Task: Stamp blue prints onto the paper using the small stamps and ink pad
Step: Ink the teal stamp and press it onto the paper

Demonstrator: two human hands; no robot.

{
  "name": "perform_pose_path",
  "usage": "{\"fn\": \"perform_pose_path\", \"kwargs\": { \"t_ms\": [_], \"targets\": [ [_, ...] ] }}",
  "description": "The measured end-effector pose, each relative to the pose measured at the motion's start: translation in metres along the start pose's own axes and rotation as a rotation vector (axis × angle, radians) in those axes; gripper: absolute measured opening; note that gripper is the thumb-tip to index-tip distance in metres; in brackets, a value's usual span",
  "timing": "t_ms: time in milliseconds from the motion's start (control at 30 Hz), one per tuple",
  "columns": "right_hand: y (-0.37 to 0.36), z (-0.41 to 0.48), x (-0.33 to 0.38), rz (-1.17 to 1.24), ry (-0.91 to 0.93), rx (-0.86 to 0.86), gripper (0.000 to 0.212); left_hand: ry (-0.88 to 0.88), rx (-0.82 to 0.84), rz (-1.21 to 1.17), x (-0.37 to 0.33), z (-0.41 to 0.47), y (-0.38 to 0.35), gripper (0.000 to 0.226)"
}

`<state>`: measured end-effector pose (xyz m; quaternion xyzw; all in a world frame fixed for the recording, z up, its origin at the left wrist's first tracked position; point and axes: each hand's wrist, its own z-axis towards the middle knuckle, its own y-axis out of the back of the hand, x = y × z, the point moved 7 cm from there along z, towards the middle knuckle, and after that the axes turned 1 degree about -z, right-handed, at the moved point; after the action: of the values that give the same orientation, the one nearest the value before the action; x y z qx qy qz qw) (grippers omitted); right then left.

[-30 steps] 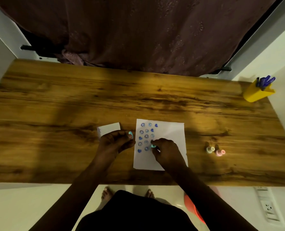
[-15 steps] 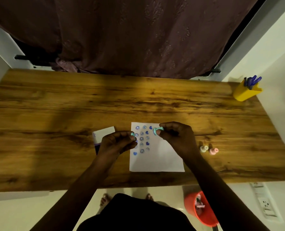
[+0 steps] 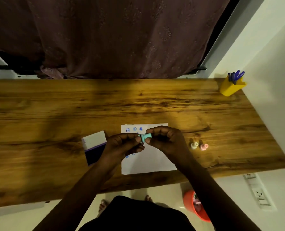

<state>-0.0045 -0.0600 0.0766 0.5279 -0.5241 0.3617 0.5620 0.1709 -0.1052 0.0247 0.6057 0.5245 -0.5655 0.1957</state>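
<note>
While they met above the white paper [image 3: 148, 162], the left hand [image 3: 121, 145] and right hand [image 3: 165, 139] pinched one small teal spool-shaped stamp [image 3: 146, 136] between them. Blue round prints [image 3: 127, 130] beyond them were unreadable; the rectangular ink pad [image 3: 95, 147] lay just left.

Stamping set: one sheet, three small stamps, one ink pad

White rectangular paper sheet [image 3: 149, 163] lies flat near the front edge of the wooden tabletop [image 3: 55, 114], with blue round and heart-shaped prints [image 3: 134, 129] in its upper left corner and a few more lower on its left side, its middle covered by hands; small teal plastic stamp [image 3: 146, 137] is held level above the sheet, pinched at one end by the left hand [image 3: 121, 145] and at the other by the right hand [image 3: 165, 139]; cream plastic stamp [image 3: 194, 145] and pink plastic stamp [image 3: 204, 146] sit side by side on the wood, right of the sheet; open ink pad case [image 3: 95, 148], white lid farther, dark blue pad nearer, lies just left of the sheet
</note>
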Motion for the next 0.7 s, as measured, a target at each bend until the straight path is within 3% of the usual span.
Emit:
{"fn": "perform_pose_path", "kwargs": {
  "t_ms": [700],
  "targets": [
    [0.018, -0.005, -0.008, -0.036, 0.027, 0.072, 0.027, -0.015, -0.001, 0.001, 0.013, 0.001, -0.018, 0.027]
  ]
}}
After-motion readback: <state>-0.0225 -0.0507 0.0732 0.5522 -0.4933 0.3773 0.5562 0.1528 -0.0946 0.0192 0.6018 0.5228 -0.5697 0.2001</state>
